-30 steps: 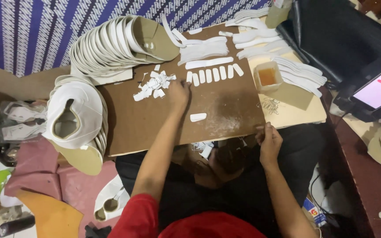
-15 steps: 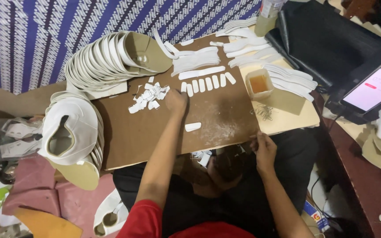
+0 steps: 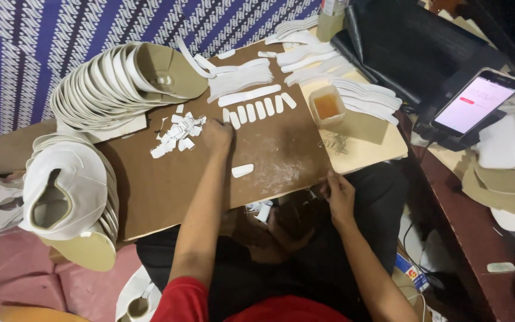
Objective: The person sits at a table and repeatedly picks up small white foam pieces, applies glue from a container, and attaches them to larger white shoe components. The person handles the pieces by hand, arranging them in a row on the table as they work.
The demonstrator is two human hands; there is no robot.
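Note:
A brown board (image 3: 168, 191) lies across my lap. My left hand (image 3: 218, 135) rests on it with curled fingers, touching the left end of a row of small white strips (image 3: 257, 111). Whether it holds one is hidden. A single white strip (image 3: 242, 170) lies just right of my forearm, and a heap of tiny white pieces (image 3: 177, 134) sits left of the hand. My right hand (image 3: 337, 192) grips the board's near edge. A small cup of amber glue (image 3: 327, 107) stands at the right on a lighter board (image 3: 377, 149).
Stacks of white and tan shoe uppers (image 3: 114, 86) fan out at the back left, with another pile (image 3: 70, 197) at the left. Long white strips (image 3: 242, 80) lie at the back. A phone with a lit screen (image 3: 475, 101) leans at the right, by more cut pieces (image 3: 508, 173).
The view has shifted a little. Both hands stay where they were on the board.

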